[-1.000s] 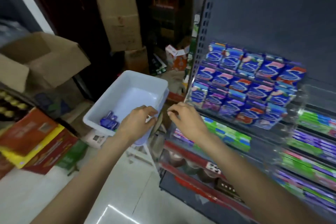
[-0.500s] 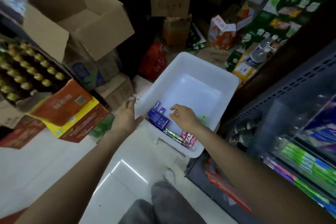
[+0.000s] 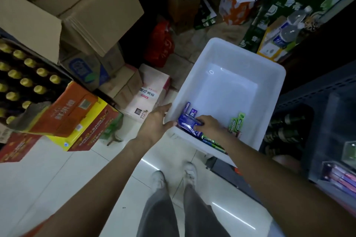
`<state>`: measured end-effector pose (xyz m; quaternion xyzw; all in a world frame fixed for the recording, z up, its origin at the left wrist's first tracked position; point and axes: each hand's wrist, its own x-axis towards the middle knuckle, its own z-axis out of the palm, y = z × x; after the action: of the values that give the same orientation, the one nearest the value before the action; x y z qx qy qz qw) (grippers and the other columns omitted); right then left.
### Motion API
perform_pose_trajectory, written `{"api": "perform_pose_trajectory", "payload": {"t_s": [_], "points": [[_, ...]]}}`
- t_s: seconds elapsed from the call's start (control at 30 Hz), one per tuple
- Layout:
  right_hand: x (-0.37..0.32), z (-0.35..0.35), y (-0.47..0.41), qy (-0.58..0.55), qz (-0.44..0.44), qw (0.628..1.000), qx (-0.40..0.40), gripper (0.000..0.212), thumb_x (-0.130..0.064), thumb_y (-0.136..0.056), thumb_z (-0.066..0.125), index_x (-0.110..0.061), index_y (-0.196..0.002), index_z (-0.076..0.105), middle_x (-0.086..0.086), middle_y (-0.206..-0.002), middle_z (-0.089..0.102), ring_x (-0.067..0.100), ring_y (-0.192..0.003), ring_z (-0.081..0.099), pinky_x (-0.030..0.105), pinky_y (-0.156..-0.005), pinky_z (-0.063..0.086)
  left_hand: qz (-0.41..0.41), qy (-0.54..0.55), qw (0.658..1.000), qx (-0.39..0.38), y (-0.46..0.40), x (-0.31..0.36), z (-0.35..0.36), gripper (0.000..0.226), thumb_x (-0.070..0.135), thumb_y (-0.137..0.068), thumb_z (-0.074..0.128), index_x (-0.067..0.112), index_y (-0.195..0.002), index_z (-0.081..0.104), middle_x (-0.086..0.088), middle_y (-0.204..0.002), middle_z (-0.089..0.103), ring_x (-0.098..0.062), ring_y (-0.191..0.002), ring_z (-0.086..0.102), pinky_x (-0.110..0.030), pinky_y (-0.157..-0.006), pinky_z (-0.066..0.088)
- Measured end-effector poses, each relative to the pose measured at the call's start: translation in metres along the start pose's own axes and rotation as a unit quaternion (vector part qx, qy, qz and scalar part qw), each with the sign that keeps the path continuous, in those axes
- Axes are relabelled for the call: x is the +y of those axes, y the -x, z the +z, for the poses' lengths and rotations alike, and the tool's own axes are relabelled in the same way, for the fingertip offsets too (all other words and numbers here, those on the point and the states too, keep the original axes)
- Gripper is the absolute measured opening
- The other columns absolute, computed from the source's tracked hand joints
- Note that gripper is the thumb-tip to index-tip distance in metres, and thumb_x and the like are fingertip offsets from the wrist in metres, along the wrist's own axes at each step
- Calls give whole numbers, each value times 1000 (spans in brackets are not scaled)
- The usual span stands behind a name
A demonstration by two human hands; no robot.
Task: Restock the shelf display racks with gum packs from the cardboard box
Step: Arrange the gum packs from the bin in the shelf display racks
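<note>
A white plastic bin (image 3: 269,113) sits low in front of me, mostly bare inside. At its near end lie blue gum packs (image 3: 185,121), two small purple packs (image 3: 190,108), green gum packs (image 3: 236,122) and dark green sticks (image 3: 211,141). My right hand (image 3: 209,126) reaches inside the bin and its fingers curl round the blue gum packs. On the bin's near left rim, my left hand (image 3: 157,121) grips the edge. The shelf display rack (image 3: 341,177) with purple packs shows at the lower right edge.
An open cardboard box (image 3: 63,7) sits on stacked cartons at upper left, above bottles with gold caps (image 3: 25,82) and orange cartons (image 3: 63,115). A pink carton (image 3: 150,94) stands left of the bin. My legs and white shoes (image 3: 173,177) stand on the tiled floor.
My view turned from the rack down to the bin. My right hand went from the rack into the bin and closed on the blue packs. My left hand shifted along the bin's rim.
</note>
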<state>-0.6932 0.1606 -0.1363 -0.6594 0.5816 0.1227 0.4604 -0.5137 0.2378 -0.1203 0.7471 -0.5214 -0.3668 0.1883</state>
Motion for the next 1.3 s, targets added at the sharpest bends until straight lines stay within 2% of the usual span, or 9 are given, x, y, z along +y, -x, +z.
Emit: {"api": "perform_pose_trajectory", "payload": {"t_s": [0.13, 0.27, 0.37, 0.5, 0.6, 0.67, 0.87, 1.07, 1.3], "points": [[5, -1, -2, -25, 13, 999, 29, 35, -14, -84, 68, 0, -115, 60, 15, -118, 61, 30, -109, 56, 23, -74, 35, 44, -90, 993, 56, -3, 4, 5, 62, 19, -84, 68, 10, -140, 42, -9, -142, 44, -25, -126, 42, -26, -104, 32], [15, -14, 9, -49, 23, 993, 106, 28, -12, -88, 61, 2, -112, 59, 13, -104, 60, 27, -100, 57, 27, -71, 37, 129, -173, 969, 118, -9, 18, 15, 57, 9, -71, 76, 8, -125, 57, -13, -129, 55, -35, -113, 51, -39, -93, 45], [34, -28, 13, -94, 56, 980, 164, 18, -12, -87, 61, 0, -100, 61, 8, -88, 56, 21, -85, 55, 25, -58, 35, 181, -143, 972, 45, -22, 39, 27, 51, 1, -78, 66, 3, -128, 53, -14, -133, 50, -33, -122, 45, -35, -101, 43], [56, -44, 16, -123, 86, 972, 180, 12, -17, -88, 61, -6, -90, 59, 9, -84, 57, 20, -79, 56, 20, -48, 34, 122, -203, 965, -108, -44, 55, 58, 52, 10, -93, 47, 4, -142, 29, -13, -148, 29, -25, -137, 26, -25, -110, 22], [64, -49, 16, -155, 95, 964, 192, 23, -18, -88, 62, -1, -102, 62, 9, -90, 58, 22, -84, 57, 23, -60, 37, 17, -239, 962, -134, -60, 59, 76, 60, 14, -94, 50, 1, -144, 22, -20, -147, 26, -32, -134, 31, -34, -110, 30], [67, -51, 15, -160, 93, 964, 194, 25, -20, -88, 62, -1, -104, 61, 8, -90, 57, 21, -83, 55, 22, -55, 35, -10, -253, 958, -136, -65, 59, 84, 57, 12, -94, 50, 6, -144, 25, -16, -149, 23, -31, -132, 32, -36, -106, 33], [69, -57, 8, -183, 99, 960, 189, 27, -20, -90, 60, -4, -111, 57, 12, -108, 62, 25, -94, 59, 25, -67, 39, 64, -251, 957, -132, -72, 55, 96, 74, -6, -90, 41, 16, -151, 5, -4, -158, 1, -25, -140, 13, -35, -108, 35], [70, -64, 0, -203, 101, 957, 182, 27, -21, -90, 61, -5, -111, 55, 14, -111, 61, 29, -96, 62, 28, -69, 45, 118, -244, 959, -87, -91, 58, 100, 76, -9, -89, 39, 25, -150, 8, -1, -157, 9, -27, -132, 24, -32, -105, 36], [68, -68, -5, -250, 106, 946, 177, 29, -21, -91, 60, -5, -113, 53, 12, -112, 61, 21, -92, 59, 27, -69, 47, 57, -193, 978, -59, -113, 67, 105, 51, 11, -93, 51, 10, -141, 31, -16, -136, 35, -32, -120, 37, -34, -102, 31]]}}
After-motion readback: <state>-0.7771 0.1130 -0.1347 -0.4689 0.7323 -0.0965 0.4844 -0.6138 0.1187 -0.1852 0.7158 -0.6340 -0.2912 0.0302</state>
